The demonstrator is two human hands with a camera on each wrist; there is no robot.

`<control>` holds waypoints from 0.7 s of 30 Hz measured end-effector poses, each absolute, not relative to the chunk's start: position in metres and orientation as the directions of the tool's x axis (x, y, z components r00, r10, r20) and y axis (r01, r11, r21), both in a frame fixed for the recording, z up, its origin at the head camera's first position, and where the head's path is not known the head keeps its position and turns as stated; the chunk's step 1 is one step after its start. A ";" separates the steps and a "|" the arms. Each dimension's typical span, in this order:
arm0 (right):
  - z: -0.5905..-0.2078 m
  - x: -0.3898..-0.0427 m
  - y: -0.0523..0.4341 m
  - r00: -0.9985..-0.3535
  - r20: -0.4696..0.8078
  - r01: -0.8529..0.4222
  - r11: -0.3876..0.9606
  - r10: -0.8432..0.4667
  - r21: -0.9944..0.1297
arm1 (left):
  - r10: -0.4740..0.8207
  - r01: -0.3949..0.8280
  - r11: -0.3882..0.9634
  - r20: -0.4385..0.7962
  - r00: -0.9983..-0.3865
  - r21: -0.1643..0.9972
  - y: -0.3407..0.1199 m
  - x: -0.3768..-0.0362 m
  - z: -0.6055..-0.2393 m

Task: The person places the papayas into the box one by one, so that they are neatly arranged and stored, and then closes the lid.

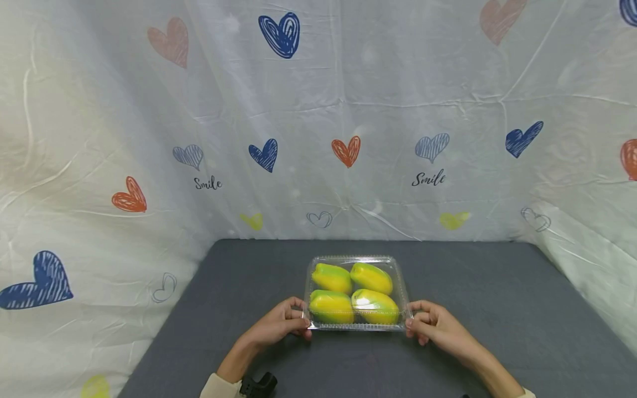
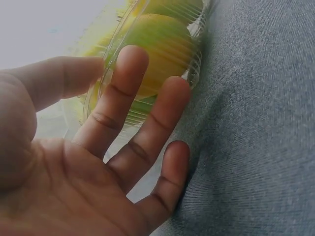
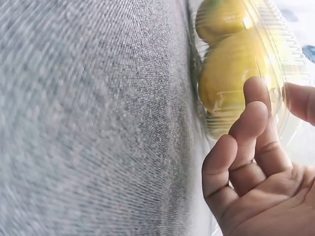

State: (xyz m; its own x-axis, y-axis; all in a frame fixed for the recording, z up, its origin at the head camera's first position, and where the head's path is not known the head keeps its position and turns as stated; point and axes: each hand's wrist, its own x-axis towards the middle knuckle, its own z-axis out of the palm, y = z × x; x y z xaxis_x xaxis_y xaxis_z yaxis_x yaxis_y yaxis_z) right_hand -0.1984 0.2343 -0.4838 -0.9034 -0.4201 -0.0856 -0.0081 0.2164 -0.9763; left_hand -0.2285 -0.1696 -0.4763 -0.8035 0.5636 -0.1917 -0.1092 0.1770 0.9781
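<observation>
hands (image 1: 355,326) on clear box (image 1: 356,261) corners, fingertips hidden, fruit (image 1: 354,293) blurred

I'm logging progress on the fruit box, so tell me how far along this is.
Done: four yellow-green fruits lie inside the clear plastic box, its lid down over them, on the grey table. In hand: the left hand and right hand touch the box's near corners, fingers fairly straight in the wrist views. Left: whether the lid is snapped shut cannot be told; the box sits on the table, not lifted.
</observation>
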 end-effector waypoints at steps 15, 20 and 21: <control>-0.486 -0.197 0.234 -0.902 -0.131 0.070 0.160 -0.412 -0.985 | 0.602 -0.092 0.216 -0.207 -0.772 0.972 -0.169 -0.232 -0.479; -0.487 -0.197 0.234 -0.897 -0.110 0.061 0.127 -0.428 -0.990 | 0.593 -0.091 0.232 -0.215 -0.776 0.968 -0.169 -0.232 -0.480; -0.488 -0.197 0.234 -0.898 -0.109 0.061 0.125 -0.427 -0.990 | 0.594 -0.090 0.230 -0.213 -0.776 0.969 -0.169 -0.232 -0.480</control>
State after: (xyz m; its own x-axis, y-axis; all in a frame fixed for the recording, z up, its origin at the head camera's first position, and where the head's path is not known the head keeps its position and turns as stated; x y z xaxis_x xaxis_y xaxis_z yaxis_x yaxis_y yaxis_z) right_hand -0.1969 0.2338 -0.4877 -0.8976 -0.4271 -0.1089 0.0607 0.1249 -0.9903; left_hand -0.2316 -0.1689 -0.4798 -0.7758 0.5938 -0.2133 -0.0903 0.2301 0.9690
